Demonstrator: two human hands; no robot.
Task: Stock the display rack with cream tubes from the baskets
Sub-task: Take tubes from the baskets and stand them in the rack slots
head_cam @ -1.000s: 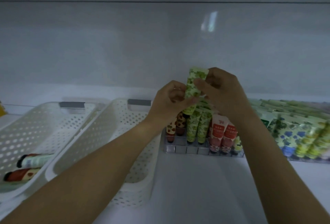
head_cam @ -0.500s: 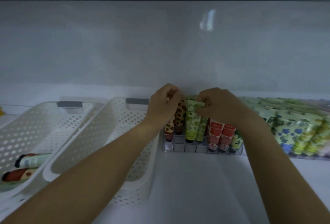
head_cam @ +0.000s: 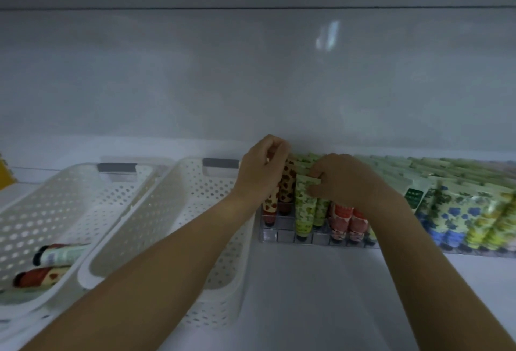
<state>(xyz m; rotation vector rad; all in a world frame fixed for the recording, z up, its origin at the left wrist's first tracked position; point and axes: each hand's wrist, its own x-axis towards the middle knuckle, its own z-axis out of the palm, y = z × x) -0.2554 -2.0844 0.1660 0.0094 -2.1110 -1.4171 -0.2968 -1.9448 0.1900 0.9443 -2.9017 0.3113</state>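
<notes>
Rack (head_cam: 284,236) receives green tube (head_cam: 304,211), pinched by right hand (head_cam: 346,183); left hand (head_cam: 261,173) seemingly grips spotted tubes (head_cam: 287,185) aside for room.

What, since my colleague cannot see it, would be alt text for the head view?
The right hand pinches the top of a green cream tube standing in a clear display rack, while the left hand grips a red-spotted tube beside it. Left of the rack sit two white baskets; the outer basket holds tubes.

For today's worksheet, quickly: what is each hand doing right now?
Left hand: closed, pinching the top of a red tube in the rack.
Right hand: closed, pinching the top of a green tube.
</notes>
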